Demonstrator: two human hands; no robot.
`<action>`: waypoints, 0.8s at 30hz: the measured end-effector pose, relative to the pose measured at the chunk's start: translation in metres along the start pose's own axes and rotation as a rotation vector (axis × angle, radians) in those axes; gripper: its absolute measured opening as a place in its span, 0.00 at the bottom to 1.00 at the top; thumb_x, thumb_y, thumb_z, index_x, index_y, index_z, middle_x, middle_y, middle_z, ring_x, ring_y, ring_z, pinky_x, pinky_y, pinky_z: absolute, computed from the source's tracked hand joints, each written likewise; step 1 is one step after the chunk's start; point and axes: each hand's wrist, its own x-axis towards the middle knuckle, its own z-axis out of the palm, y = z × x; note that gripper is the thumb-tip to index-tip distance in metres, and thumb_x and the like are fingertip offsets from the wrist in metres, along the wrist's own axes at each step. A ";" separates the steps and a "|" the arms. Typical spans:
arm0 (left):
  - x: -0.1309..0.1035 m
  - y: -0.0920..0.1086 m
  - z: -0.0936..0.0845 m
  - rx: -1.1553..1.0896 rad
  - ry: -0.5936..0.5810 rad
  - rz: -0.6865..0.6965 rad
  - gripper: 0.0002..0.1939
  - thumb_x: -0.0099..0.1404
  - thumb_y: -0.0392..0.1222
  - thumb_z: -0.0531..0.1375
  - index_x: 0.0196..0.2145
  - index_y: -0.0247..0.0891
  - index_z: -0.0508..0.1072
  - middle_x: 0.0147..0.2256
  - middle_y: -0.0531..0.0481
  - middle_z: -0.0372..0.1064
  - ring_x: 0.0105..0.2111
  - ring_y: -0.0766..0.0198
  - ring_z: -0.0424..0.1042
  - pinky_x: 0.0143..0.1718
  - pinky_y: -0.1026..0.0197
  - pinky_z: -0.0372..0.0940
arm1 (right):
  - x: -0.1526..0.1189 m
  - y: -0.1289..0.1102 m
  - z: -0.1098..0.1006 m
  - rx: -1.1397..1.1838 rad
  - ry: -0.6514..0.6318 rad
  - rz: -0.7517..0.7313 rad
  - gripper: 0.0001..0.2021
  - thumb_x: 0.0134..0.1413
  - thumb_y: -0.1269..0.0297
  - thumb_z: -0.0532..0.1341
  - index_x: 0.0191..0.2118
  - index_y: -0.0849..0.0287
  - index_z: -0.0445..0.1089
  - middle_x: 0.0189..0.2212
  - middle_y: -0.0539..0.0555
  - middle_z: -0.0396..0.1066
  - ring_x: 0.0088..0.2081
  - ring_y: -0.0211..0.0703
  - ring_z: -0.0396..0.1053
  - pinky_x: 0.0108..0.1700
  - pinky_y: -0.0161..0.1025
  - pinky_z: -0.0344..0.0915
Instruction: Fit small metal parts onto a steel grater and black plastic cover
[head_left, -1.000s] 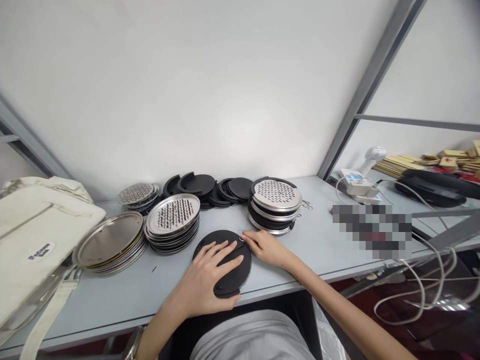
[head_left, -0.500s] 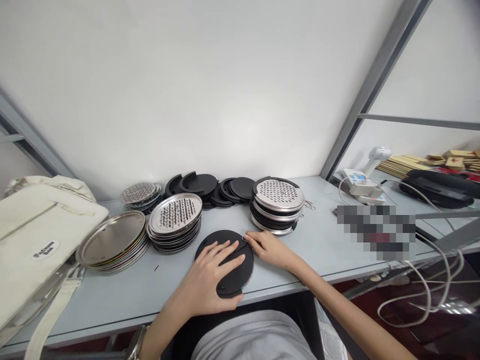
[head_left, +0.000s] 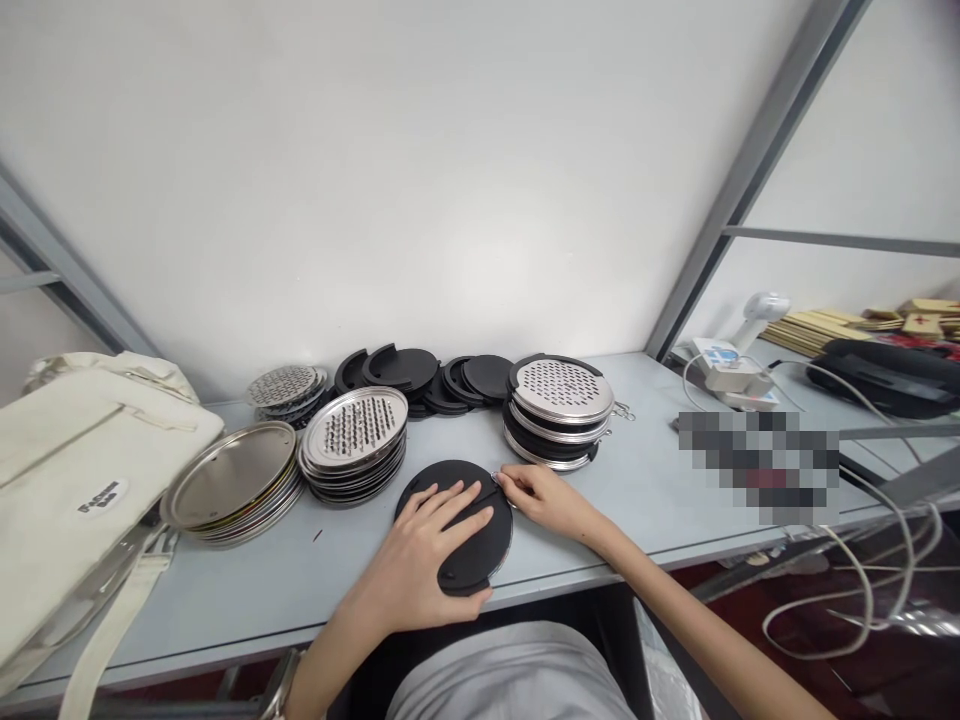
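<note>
A round black plastic disc point(head_left: 478, 543) lies on the grey table in front of me, a thin shiny edge showing at its right side. Across its top rests my left hand point(head_left: 427, 560), fingers spread flat, with the thumb along the front rim. My right hand point(head_left: 534, 497) pinches a small metal wire clasp point(head_left: 496, 478) at the disc's upper right edge; the fingertips partly hide it. Behind the right hand stands a stack of round graters in black holders point(head_left: 562, 415), with similar wire clasps point(head_left: 624, 411) sticking out at its right.
Left of the disc are stacked metal grater plates point(head_left: 356, 430) and plain round metal plates point(head_left: 236, 475). Black holders point(head_left: 405, 368) and perforated discs point(head_left: 281, 385) lie along the wall. A cream bag point(head_left: 90, 480) occupies the far left; a white device point(head_left: 731, 370) and cables are at right.
The view has shifted slightly. Both hands keep their places on the disc, and the right fingers have moved a little around the metal clasp.
</note>
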 end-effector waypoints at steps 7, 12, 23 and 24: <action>0.000 0.001 0.000 0.015 -0.006 -0.010 0.38 0.54 0.47 0.62 0.62 0.47 0.57 0.66 0.52 0.45 0.64 0.53 0.49 0.63 0.45 0.46 | 0.000 0.004 0.001 0.045 -0.016 0.016 0.17 0.62 0.62 0.49 0.22 0.57 0.47 0.18 0.43 0.46 0.22 0.33 0.45 0.25 0.34 0.43; 0.000 0.001 0.001 0.004 -0.005 -0.011 0.39 0.54 0.46 0.63 0.62 0.47 0.57 0.66 0.50 0.46 0.64 0.52 0.50 0.63 0.45 0.46 | 0.001 0.005 0.002 0.060 -0.007 0.009 0.16 0.60 0.64 0.50 0.22 0.57 0.47 0.18 0.43 0.44 0.22 0.33 0.44 0.24 0.34 0.42; 0.001 0.003 0.000 -0.007 0.014 -0.011 0.40 0.53 0.46 0.64 0.62 0.47 0.58 0.65 0.50 0.48 0.63 0.50 0.52 0.63 0.44 0.48 | 0.000 0.005 0.003 0.025 0.036 -0.017 0.16 0.59 0.65 0.51 0.22 0.57 0.47 0.18 0.42 0.44 0.22 0.32 0.44 0.24 0.33 0.43; 0.001 0.003 0.000 -0.007 0.017 -0.009 0.39 0.53 0.46 0.64 0.62 0.47 0.58 0.65 0.50 0.48 0.63 0.50 0.52 0.63 0.44 0.49 | 0.000 0.005 0.002 0.026 0.035 -0.016 0.16 0.58 0.65 0.51 0.22 0.57 0.47 0.17 0.42 0.44 0.22 0.32 0.43 0.24 0.33 0.43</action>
